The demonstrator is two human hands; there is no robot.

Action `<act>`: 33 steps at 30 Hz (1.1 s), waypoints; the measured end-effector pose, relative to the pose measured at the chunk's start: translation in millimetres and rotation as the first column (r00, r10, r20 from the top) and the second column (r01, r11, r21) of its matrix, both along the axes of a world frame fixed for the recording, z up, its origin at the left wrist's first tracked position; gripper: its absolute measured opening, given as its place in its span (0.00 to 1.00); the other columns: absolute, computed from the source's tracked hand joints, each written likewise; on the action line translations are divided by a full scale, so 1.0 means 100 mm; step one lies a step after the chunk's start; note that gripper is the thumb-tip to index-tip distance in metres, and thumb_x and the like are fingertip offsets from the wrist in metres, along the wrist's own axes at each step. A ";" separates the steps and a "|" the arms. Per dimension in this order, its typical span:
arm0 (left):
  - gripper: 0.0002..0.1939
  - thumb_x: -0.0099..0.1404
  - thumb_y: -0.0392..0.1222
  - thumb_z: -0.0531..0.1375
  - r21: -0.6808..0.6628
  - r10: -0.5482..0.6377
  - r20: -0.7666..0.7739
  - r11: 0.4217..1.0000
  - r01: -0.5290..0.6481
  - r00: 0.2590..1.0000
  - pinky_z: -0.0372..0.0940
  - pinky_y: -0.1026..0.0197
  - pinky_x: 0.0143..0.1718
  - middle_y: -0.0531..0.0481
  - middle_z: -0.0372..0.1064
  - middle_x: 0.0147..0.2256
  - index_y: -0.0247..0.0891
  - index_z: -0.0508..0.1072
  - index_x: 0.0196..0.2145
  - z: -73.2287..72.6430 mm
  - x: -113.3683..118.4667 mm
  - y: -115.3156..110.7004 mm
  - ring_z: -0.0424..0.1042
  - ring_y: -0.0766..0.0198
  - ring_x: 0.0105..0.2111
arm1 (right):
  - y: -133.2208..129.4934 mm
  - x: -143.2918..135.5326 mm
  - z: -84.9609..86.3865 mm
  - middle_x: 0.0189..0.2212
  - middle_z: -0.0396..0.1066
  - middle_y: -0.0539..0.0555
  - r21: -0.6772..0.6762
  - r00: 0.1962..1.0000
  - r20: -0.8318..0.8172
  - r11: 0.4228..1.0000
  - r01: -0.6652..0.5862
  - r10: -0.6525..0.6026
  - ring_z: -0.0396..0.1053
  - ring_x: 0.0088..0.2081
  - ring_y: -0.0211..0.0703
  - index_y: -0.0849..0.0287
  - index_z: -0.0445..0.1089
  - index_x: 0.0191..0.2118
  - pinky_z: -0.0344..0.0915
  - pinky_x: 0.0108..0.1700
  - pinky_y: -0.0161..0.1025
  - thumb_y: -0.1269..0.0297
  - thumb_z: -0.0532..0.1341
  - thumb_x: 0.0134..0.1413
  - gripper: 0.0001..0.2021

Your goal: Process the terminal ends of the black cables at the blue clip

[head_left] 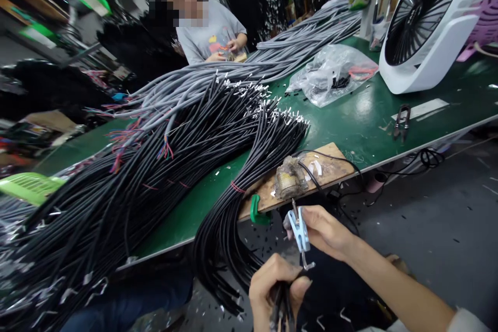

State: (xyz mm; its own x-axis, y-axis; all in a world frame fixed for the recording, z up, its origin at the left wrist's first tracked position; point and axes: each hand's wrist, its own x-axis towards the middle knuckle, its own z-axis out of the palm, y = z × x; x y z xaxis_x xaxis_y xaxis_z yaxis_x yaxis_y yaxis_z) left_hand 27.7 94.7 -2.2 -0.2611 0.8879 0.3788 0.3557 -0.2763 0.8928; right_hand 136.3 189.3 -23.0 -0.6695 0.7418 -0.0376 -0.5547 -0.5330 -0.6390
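My left hand [274,282], low in the view, is closed round several black cables [280,308]. A short pale wire end [307,265] shows just above its thumb. Above it, my right hand [324,228] is pinched on a light blue clothespin [299,231], whose lower end is close to that wire end. Whether the clothespin grips the wire is too small to tell. A thin dark tip [294,205] pokes up above the clothespin, near a lumpy, yellowish device [290,179] on a wooden board [330,160]. The right hand's fingertips are partly hidden behind the clothespin.
Bundles of black cables [187,140] and grey cables [218,73] cover the green table [373,132]. A green clamp [257,210] grips the board's edge. Toward the right are a plastic bag [330,72], a white fan [431,62] and thread snips [402,120]. Another person [212,31] works across the table.
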 end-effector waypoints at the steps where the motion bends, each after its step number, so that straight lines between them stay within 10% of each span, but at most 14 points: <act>1: 0.15 0.58 0.49 0.65 -0.001 0.011 0.001 1.000 -0.011 1.000 0.52 0.65 0.22 0.55 0.60 0.17 0.37 0.71 0.20 -0.01 0.01 0.02 0.58 0.69 0.18 | -0.02 -0.02 0.00 0.22 0.70 0.53 -0.042 1.000 -0.021 0.999 0.008 -0.009 0.64 0.24 0.34 0.66 0.75 0.29 0.60 0.26 0.30 0.47 0.65 0.50 0.22; 9: 0.19 0.60 0.49 0.62 -0.055 -0.002 -0.031 0.999 0.000 1.000 0.48 0.65 0.21 0.56 0.55 0.17 0.36 0.67 0.18 -0.05 0.03 0.10 0.54 0.71 0.17 | -0.02 -0.01 -0.17 0.23 0.70 0.56 -0.154 0.988 -0.125 0.982 -0.107 0.088 0.67 0.27 0.39 0.66 0.74 0.28 0.61 0.30 0.34 0.44 0.60 0.54 0.25; 14: 0.15 0.61 0.46 0.63 -0.077 -0.077 -0.034 0.994 0.075 0.996 0.53 0.64 0.22 0.53 0.62 0.16 0.37 0.73 0.20 -0.01 -0.03 0.02 0.59 0.68 0.18 | -0.11 0.37 -0.25 0.25 0.68 0.54 0.033 0.962 0.136 0.972 0.235 -0.237 0.63 0.26 0.38 0.61 0.75 0.33 0.59 0.30 0.36 0.51 0.61 0.57 0.16; 18: 0.10 0.63 0.38 0.60 -0.205 -0.273 -0.070 0.945 0.254 0.960 0.61 0.64 0.27 0.48 0.70 0.23 0.38 0.77 0.26 0.05 -0.05 0.01 0.68 0.64 0.23 | -0.40 0.64 0.06 0.27 0.68 0.53 0.705 0.842 0.293 0.697 0.128 -0.452 0.62 0.32 0.45 0.57 0.74 0.36 0.59 0.36 0.42 0.59 0.68 0.49 0.09; 21: 0.09 0.61 0.32 0.57 -0.296 -0.366 -0.148 0.903 0.312 0.919 0.64 0.63 0.30 0.45 0.71 0.29 0.38 0.78 0.32 0.09 -0.05 0.00 0.71 0.60 0.29 | -0.57 0.62 0.27 0.29 0.69 0.56 0.872 0.793 0.276 0.488 0.031 -0.543 0.61 0.33 0.46 0.59 0.73 0.40 0.59 0.39 0.44 0.67 0.63 0.56 0.05; 27: 0.13 0.60 0.27 0.57 -0.075 -0.239 -0.183 0.971 0.229 0.954 0.65 0.65 0.28 0.46 0.73 0.30 0.39 0.75 0.40 0.06 0.01 -0.12 0.72 0.63 0.27 | -0.52 0.44 0.15 0.22 0.63 0.51 0.679 0.785 0.300 0.700 0.223 -0.541 0.59 0.28 0.42 0.59 0.70 0.27 0.57 0.31 0.39 0.63 0.63 0.57 0.09; 33: 0.07 0.60 0.30 0.60 0.026 -0.035 -0.150 0.999 0.040 0.988 0.62 0.66 0.25 0.49 0.69 0.26 0.39 0.75 0.36 -0.02 0.12 -0.17 0.68 0.66 0.24 | -0.49 0.44 0.12 0.20 0.63 0.50 0.633 0.805 0.318 0.745 0.213 -0.501 0.59 0.26 0.39 0.61 0.70 0.24 0.54 0.28 0.37 0.63 0.61 0.58 0.12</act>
State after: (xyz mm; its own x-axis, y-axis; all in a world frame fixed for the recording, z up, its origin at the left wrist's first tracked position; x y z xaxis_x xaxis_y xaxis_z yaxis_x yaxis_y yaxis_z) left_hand 39.6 77.6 -4.2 -0.1662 0.8843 0.4364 0.4736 -0.3166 0.8219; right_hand 180.3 140.0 -10.9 -0.3597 0.9044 0.2297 -0.2063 0.1630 -0.9648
